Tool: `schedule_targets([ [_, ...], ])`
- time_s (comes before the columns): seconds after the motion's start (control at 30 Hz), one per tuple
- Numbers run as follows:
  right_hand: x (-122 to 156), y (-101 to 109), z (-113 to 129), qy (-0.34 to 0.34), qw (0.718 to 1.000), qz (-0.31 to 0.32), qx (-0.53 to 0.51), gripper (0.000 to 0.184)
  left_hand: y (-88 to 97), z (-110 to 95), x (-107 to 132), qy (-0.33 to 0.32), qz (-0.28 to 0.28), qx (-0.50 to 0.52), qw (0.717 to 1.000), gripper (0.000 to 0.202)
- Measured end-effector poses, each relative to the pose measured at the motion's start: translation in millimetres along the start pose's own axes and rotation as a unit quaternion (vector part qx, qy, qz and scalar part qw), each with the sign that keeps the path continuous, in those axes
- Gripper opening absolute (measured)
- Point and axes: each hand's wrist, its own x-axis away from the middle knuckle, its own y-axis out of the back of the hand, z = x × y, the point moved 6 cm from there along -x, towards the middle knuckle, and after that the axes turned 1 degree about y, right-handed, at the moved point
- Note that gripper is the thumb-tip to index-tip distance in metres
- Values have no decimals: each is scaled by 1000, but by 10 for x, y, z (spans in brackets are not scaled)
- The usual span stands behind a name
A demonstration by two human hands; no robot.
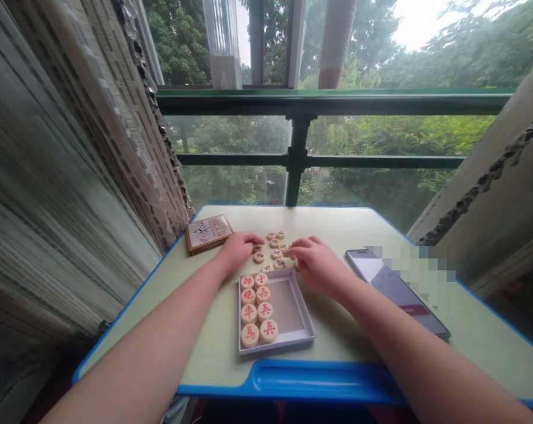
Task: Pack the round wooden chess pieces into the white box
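Note:
Several wooden Chinese chess pieces with dark characters lie loose on the table behind a shallow open box [310, 321]. At their left edge my left hand [236, 254] has thumb and fingers closed around one dark-lettered chess piece [257, 247]. My right hand [317, 263] reaches in from the other side, palm down, fingers stretched out and apart, tips beside a chess piece [277, 254]; whether they touch a piece is unclear. Red-lettered chess pieces [265, 311] stand in two columns along the box's left side, while its right part shows bare bottom.
A decorated box lid [209, 231] lies at the back left of the table [337, 227]. To the right is a phone [394, 288], partly pixelated. A blue tray groove [323, 377] runs along the front edge. Curtains hang on both sides; a railing and window stand behind.

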Motion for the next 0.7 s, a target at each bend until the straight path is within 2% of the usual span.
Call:
schedule_targets([
  [0.1,1,16,-23,-25,1000,-6,13,41,2,28,-14,12,15,37,999,44],
  [0.3,14,-43,129,76,997,30,-2,44,39,43,-27,54,6,119,991,53],
  [0.4,6,-33,104,71,997,18,2,35,48,-11,10,39,5,63,997,48],
  [0.5,-7,-16,95,82,996,18,-3,25,54,-159,82,-30,-3,-42,999,34],
  [0.57,-15,-21,97,91,995,29,-13,21,46,-249,134,-64,2,-64,996,34],
  [0.63,-21,-37,89,89,995,37,-23,20,54,-282,167,-59,8,-52,997,38],
  [0.7,-26,-56,74,83,995,40,-25,18,73,-271,179,-32,19,-51,998,34],
])
